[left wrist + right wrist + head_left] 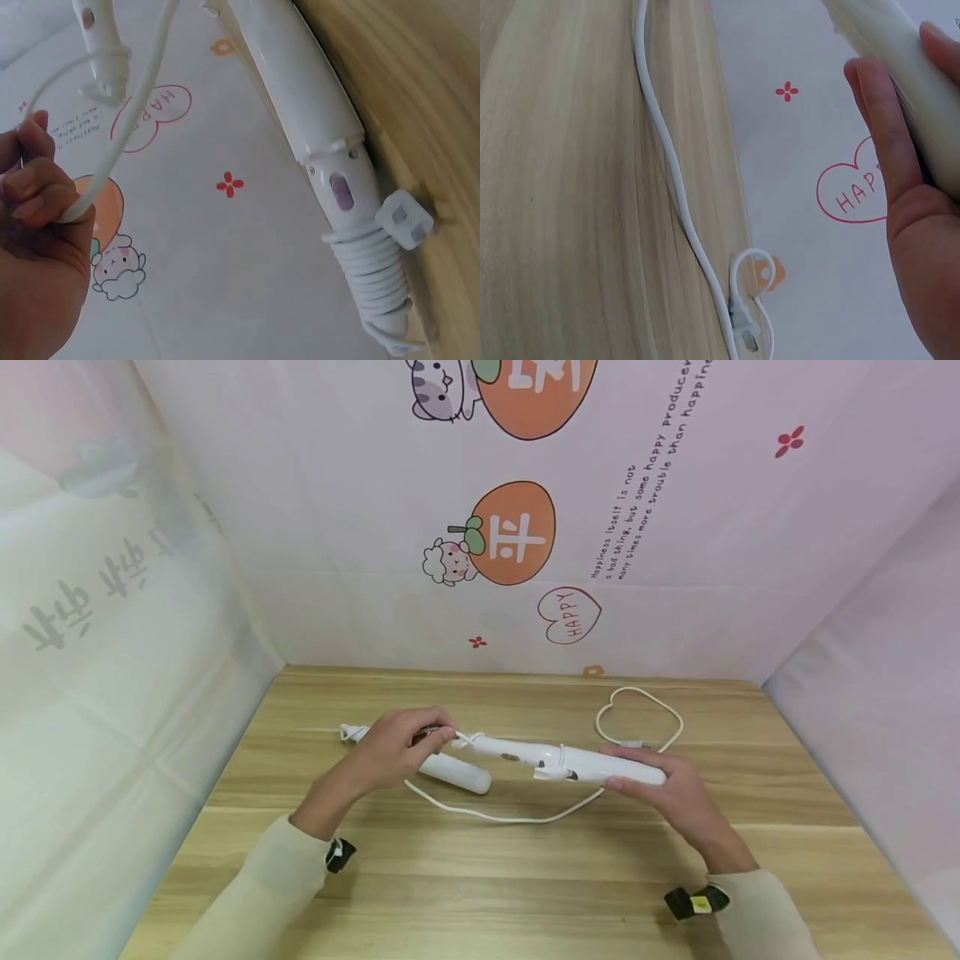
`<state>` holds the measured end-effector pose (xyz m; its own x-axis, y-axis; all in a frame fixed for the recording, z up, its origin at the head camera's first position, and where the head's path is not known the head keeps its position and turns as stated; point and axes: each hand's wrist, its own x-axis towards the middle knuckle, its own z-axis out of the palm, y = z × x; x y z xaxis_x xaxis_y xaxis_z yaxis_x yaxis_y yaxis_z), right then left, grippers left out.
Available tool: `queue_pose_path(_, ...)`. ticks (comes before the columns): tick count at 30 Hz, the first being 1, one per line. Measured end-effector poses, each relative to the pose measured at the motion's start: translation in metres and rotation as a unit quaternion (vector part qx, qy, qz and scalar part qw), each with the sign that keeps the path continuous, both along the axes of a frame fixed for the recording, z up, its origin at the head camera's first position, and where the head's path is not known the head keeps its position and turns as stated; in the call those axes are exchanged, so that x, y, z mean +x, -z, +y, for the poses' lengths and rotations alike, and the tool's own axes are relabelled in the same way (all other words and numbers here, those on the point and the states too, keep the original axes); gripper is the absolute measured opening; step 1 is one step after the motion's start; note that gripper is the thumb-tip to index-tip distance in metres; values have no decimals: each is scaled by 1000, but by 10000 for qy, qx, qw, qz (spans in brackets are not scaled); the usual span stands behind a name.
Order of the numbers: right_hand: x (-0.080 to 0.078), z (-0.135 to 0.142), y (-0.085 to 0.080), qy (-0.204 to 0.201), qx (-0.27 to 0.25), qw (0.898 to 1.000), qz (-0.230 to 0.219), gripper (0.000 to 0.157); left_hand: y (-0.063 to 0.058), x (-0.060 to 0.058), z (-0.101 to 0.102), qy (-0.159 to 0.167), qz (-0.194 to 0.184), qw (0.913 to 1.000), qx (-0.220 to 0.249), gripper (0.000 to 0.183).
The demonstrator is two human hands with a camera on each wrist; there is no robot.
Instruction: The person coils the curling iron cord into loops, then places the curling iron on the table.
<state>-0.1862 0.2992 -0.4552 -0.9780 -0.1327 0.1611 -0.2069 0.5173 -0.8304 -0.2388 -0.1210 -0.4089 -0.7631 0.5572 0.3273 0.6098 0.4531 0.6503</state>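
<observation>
My right hand (678,797) grips a white hair straightener (600,766) by its thick end, holding it raised over the table. In the right wrist view, the thumb and fingers lie on opposite sides of its body. My left hand (397,745) is at the straightener's other end and pinches its white cord (124,142) between thumb and fingers. Part of the cord loops around the handle end. Below the left hand, a second white hair straightener (457,773) lies on the table, its cord (367,262) wound in several turns around the handle, with a white plug (405,219) beside it.
The free cord (676,180) runs in a curve over the wooden table (480,893). Its two-pin plug (744,322) lies near the back edge. A printed cloth (337,527) stands behind the table, with cloth walls at both sides.
</observation>
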Motion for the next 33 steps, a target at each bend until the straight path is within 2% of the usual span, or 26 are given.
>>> queue_pose_path(3,2,1,1,-369,-51,9993,18,39,-2,-4,-1,195,-14,9997,-126,15)
queue_pose_path(6,3,3,3,-737,-245,9970,25,38,0,-8,0,233,-177,9995,-127,16)
queue_pose_path(10,4,4,6,-1013,-651,9927,87,37,7,-12,3,253,-476,9983,209,16)
queue_pose_path(14,4,6,8,-1225,-1066,9866,186,39,15,-14,9,422,-929,9924,681,17)
queue_pose_path(18,4,7,9,-1369,-1643,9766,214,45,24,-14,17,315,-1304,9863,960,18)
queue_pose_path(24,2,4,8,-1044,-2074,9724,245,46,36,-6,32,-64,-1696,9781,1208,16)
queue_pose_path(28,3,-1,7,-705,-2229,9719,266,44,38,3,44,-378,-2098,9689,1257,24)
queue_pose_path(31,2,-5,5,-373,-2136,9757,317,40,36,10,50,-742,-2053,9691,1150,30)
queue_pose_path(33,0,-7,3,-171,-2099,9770,323,38,35,14,53,-877,-1841,9734,1040,30)
